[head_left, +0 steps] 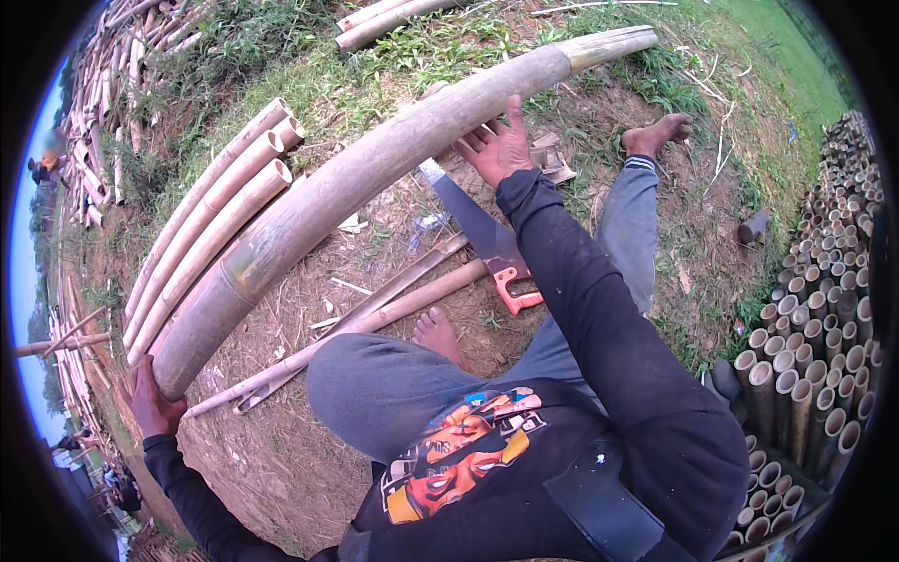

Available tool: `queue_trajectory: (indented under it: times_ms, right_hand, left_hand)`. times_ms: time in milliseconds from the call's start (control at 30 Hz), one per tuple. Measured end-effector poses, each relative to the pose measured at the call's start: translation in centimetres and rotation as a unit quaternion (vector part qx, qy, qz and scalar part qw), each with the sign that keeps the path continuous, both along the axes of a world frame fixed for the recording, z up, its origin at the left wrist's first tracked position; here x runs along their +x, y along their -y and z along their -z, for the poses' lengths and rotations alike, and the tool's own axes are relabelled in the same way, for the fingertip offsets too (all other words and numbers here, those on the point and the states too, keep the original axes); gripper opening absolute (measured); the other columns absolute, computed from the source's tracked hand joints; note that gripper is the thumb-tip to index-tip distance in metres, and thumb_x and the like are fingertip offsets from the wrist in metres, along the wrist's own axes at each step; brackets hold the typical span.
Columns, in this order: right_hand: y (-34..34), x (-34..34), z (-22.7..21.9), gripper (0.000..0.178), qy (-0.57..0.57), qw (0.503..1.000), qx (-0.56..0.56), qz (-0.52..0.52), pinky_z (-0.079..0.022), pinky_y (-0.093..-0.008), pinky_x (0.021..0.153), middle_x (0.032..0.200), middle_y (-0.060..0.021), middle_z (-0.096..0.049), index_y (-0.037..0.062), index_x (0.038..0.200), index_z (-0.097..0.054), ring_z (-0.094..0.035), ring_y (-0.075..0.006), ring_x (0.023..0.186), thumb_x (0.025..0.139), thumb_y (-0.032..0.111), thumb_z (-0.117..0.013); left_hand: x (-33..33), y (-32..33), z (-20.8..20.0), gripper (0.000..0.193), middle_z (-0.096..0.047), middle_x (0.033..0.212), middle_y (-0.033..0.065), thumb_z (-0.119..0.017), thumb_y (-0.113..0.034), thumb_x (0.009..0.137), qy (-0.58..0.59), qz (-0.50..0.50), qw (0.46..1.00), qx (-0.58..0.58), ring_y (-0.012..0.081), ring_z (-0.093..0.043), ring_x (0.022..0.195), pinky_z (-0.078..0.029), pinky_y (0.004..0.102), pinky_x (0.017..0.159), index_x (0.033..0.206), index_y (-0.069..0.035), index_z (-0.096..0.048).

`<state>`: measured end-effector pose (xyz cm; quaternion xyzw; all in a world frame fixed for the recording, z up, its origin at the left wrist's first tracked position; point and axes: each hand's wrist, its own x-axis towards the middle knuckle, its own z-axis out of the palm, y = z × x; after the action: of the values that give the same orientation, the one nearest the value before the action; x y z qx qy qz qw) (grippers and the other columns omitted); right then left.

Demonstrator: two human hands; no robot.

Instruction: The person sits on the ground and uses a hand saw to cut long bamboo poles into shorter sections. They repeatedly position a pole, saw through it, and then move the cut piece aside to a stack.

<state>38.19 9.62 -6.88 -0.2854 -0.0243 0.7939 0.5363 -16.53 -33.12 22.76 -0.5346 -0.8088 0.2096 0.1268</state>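
A thick grey-green bamboo pole [375, 155] slants across the view from lower left to upper right, with a paler, narrower section at its far right end. My left hand [154, 403] grips its near left end. Under the pole's right half, my right hand [502, 148] is open, palm up, fingers spread and touching or just beside it; whether it bears weight I cannot tell. A handsaw [479, 225] with an orange handle lies on the ground below my right hand. Close to it are a thin bamboo pole [403, 312] and a split bamboo piece [398, 278].
Several cut bamboo poles [220, 201] lie left of the thick pole. Upright bamboo pieces [815, 365] are packed densely at the right. More bamboo is heaped [117, 84] at the far left. My bare feet rest on the dirt and grass, one [438, 337] near the saw.
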Motion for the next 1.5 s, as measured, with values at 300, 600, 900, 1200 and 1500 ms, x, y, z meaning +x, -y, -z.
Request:
queue_trajectory:
  times_ms: [300, 600, 900, 1200, 1500]
  right_hand:
    - [8.4, -16.2, -0.3, 0.086, -0.056, 0.992, -0.016, -0.113, -0.033, -0.0679, 0.123, 0.151, -0.0129, -0.052, 0.0162, 0.155, -0.045, -0.049, -0.0365, 0.143, 0.087, 0.05, -0.087]
    - [9.6, -20.1, 4.3, 0.094, 0.251, 0.847, 0.091, -0.46, -0.039, -0.0623, 0.118, 0.151, -0.0246, -0.054, 0.0044, 0.16, -0.039, -0.056, -0.0433, 0.137, 0.092, 0.051, -0.083]
    - [9.2, -4.4, 8.8, 0.056, 0.639, 0.543, 0.354, -0.413, -0.058, -0.0438, 0.098, 0.123, -0.0246, -0.076, -0.0037, 0.137, -0.065, -0.075, -0.0352, 0.112, 0.097, 0.033, -0.076]
    - [19.8, -0.1, 10.6, 0.066, 0.658, 0.253, 0.553, -0.444, -0.042, -0.054, 0.114, 0.148, -0.0178, -0.057, 0.0081, 0.146, -0.058, -0.053, -0.0399, 0.137, 0.086, 0.026, -0.081]
    - [20.4, 0.5, 12.4, 0.077, 0.681, 0.219, 0.559, -0.419, -0.041, -0.0536, 0.117, 0.15, -0.0186, -0.054, 0.0077, 0.152, -0.052, -0.05, -0.0405, 0.141, 0.083, 0.024, -0.083]
  left_hand:
    - [-8.6, 8.6, 19.6, 0.091, -0.042, 0.168, 0.013, -0.075, -0.025, 0.095, 0.221, -0.264, 0.653, 0.674, 0.0404, -0.038, 0.156, -0.026, 0.0693, 0.124, 0.171, -0.029, -0.025]
    - [-1.6, -5.0, 34.9, 0.086, -0.048, 0.156, 0.0217, -0.063, -0.052, 0.104, 0.531, -0.409, 0.355, 0.651, 0.0466, -0.05, 0.141, -0.035, 0.0682, 0.117, 0.17, -0.02, -0.019]
    - [11.6, -1.5, 40.6, 0.071, -0.065, 0.143, 0.0213, -0.083, -0.041, 0.087, 0.382, -0.091, 0.906, 0.159, 0.039, -0.06, 0.135, -0.045, 0.0499, 0.115, 0.148, -0.011, -0.062]
    - [16.7, -2.3, 37.8, 0.063, -0.06, 0.144, 0.0094, -0.078, -0.04, 0.091, 0.285, -0.119, 0.951, -0.035, 0.029, -0.055, 0.138, -0.038, 0.0485, 0.114, 0.149, -0.023, -0.058]
    - [12.6, -6.4, 39.0, 0.049, -0.074, 0.12, 0.0169, -0.056, -0.055, 0.105, 0.343, -0.1, 0.916, -0.182, 0.0342, -0.07, 0.119, -0.052, 0.0556, 0.099, 0.12, -0.014, -0.078]
